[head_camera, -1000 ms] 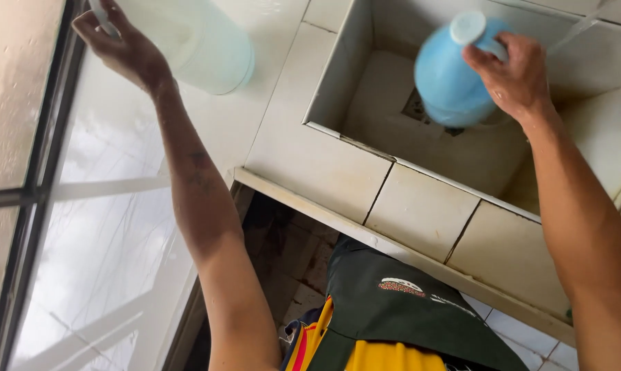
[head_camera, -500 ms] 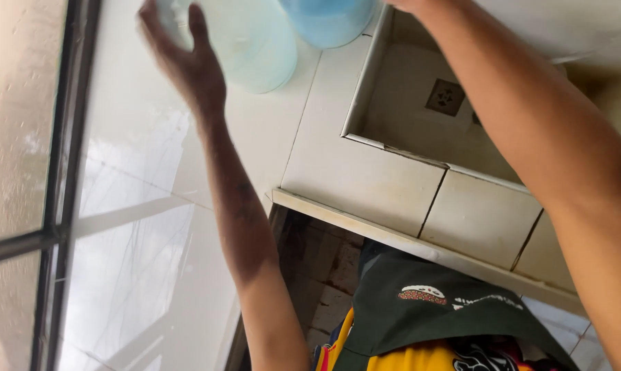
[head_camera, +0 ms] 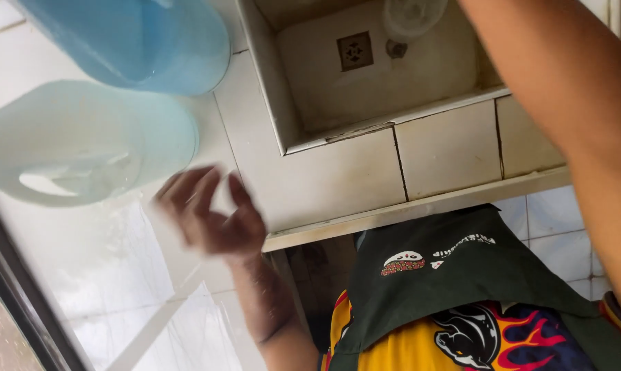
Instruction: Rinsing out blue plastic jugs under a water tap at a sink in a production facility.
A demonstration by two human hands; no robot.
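My left hand (head_camera: 211,213) hovers blurred over the white tiled counter (head_camera: 324,178), fingers apart and holding nothing. Just beyond it stands a pale green translucent jug (head_camera: 90,141) with a moulded handle. Behind that jug stands a larger blue jug (head_camera: 138,41), cut off by the top edge. My right arm (head_camera: 571,117) reaches up past the top right of the frame; its hand is out of sight. Whether it touches the blue jug is hidden.
A square tiled sink (head_camera: 379,69) with a small floor drain (head_camera: 355,49) sits beside the jugs; a clear round container (head_camera: 413,15) rests at its far wall. A dark window frame (head_camera: 21,302) runs along the left. A dark apron (head_camera: 461,275) covers my front.
The view has swung toward the sink. My left hand has come off the pale green jug and drawn back toward me. The blue jug now stands on the counter behind the green one.
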